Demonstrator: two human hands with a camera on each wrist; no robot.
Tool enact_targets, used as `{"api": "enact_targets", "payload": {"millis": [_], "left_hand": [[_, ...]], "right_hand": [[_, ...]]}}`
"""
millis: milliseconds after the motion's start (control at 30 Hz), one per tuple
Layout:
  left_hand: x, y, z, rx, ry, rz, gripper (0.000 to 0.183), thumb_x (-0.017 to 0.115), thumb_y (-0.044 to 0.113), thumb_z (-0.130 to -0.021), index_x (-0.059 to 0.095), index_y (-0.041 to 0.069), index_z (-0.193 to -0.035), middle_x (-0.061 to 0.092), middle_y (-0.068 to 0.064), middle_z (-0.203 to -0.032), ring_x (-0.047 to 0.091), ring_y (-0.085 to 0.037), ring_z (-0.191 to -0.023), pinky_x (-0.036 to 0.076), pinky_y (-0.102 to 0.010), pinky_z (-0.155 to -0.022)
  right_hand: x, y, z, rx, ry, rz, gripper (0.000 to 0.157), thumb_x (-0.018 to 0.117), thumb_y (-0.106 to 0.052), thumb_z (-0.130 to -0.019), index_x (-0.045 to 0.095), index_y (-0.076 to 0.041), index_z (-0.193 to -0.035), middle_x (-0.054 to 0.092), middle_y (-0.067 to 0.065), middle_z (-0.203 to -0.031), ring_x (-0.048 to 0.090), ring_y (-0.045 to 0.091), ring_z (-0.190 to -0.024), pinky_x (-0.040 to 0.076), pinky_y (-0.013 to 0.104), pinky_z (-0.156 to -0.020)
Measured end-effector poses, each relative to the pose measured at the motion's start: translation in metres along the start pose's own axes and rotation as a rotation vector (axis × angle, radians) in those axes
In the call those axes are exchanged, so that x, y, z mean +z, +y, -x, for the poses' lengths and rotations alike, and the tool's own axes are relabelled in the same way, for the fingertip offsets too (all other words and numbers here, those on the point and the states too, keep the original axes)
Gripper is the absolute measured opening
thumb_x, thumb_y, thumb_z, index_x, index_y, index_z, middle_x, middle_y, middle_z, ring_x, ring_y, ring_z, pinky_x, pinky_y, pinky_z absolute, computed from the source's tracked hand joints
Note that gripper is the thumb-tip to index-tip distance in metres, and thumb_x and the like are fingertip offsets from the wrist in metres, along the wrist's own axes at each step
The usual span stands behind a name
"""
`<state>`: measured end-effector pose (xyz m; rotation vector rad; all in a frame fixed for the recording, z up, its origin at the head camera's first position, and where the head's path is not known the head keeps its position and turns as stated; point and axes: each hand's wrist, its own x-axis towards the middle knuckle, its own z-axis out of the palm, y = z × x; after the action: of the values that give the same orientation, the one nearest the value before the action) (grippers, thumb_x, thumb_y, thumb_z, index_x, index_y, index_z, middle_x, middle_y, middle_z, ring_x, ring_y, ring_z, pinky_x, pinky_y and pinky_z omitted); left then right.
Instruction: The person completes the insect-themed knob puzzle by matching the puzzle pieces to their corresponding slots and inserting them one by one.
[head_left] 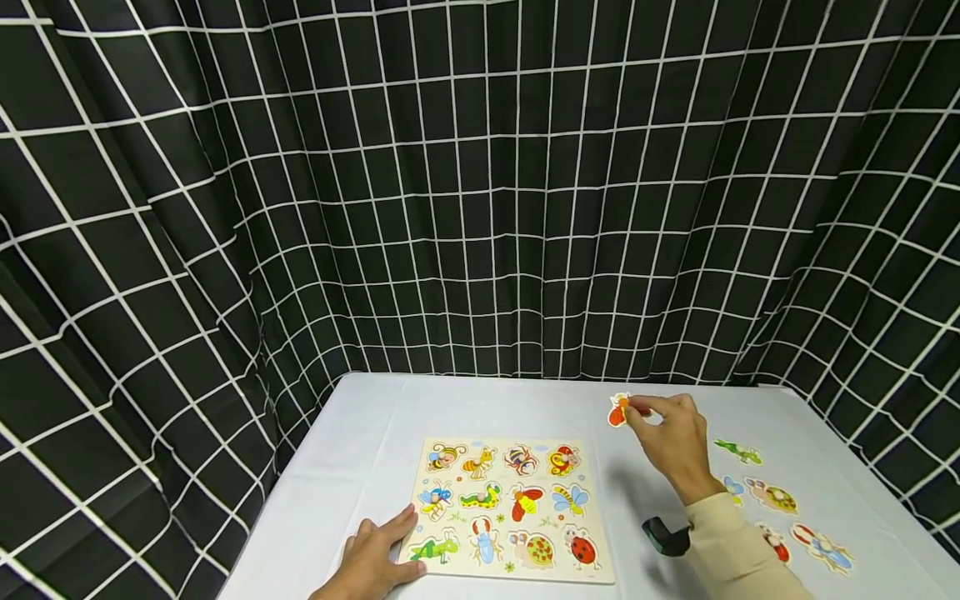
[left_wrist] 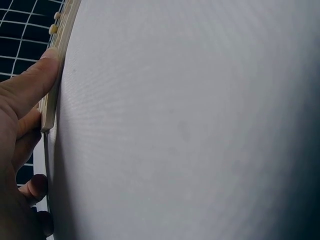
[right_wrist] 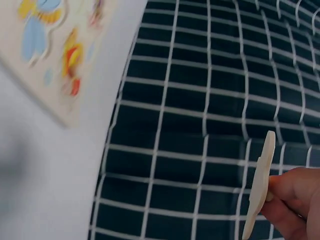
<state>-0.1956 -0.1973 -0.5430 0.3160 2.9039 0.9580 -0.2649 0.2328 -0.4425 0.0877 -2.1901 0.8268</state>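
My right hand pinches a red and orange insect puzzle piece between thumb and fingers, raised beyond the board's right side. Seen edge-on in the right wrist view, that thin wooden piece stands tilted against the dark curtain. A wooden insect puzzle board lies on the white table, its rows of bright insects facing up. At its near left corner rests my left hand, fingers spread, thumb along the front edge. In the left wrist view the thumb lies against the board's side.
Right of the board lie several loose pieces: a green grasshopper, a snail, a ladybug, a blue beetle and a blue-winged piece partly behind the wrist. A black wrist device sits by the sleeve. Grid-patterned curtains enclose the table.
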Motion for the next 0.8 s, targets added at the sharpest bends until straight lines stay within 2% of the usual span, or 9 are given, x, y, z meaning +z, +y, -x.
{"api": "enact_targets", "payload": {"millis": [300, 800], "left_hand": [[0.0, -0.003, 0.0, -0.008, -0.007, 0.001, 0.083, 0.082, 0.046, -0.067, 0.055, 0.011, -0.138, 0.044, 0.0, -0.147, 0.032, -0.018, -0.081, 0.03, -0.035, -0.07], [0.0, -0.003, -0.001, 0.003, -0.002, -0.022, 0.081, 0.08, 0.047, -0.069, 0.056, 0.01, -0.136, 0.042, 0.002, -0.149, 0.032, -0.015, -0.082, 0.029, -0.036, -0.073]], "right_hand": [[0.017, -0.037, 0.009, -0.122, 0.006, -0.08, 0.015, 0.082, -0.003, -0.071, 0.078, -0.009, -0.085, 0.061, -0.005, -0.069, 0.042, 0.012, -0.071, 0.034, 0.034, -0.055], [0.04, -0.078, 0.019, -0.255, -0.016, -0.176, 0.018, 0.085, -0.002, -0.068, 0.078, -0.012, -0.081, 0.065, -0.011, -0.072, 0.042, 0.007, -0.071, 0.033, 0.024, -0.051]]}}
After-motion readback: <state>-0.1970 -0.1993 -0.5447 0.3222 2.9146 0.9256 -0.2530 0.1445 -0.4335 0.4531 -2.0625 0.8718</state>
